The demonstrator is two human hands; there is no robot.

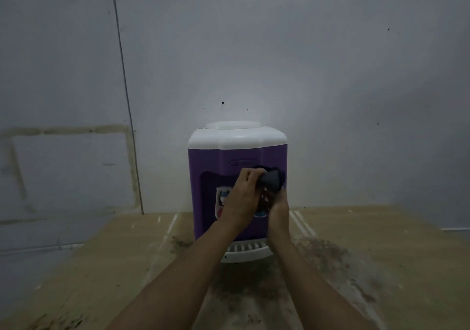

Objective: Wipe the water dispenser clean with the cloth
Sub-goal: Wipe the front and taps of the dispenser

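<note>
- Head view: grey wall (305,50) behind, stained wooden table (381,266) below.
- Purple water dispenser (216,161), white top, stands upright on the table against the wall; white drip tray (244,252) at its foot.
- Left hand (241,200) grips a dark cloth (272,179) against the dispenser's front.
- Right hand (278,210) seems to pinch the cloth's lower part, fingers partly hidden.
- Both hands cover the taps.

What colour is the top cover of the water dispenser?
White, above a purple plastic body; the rounded white top cover shows best in the head view.
</note>
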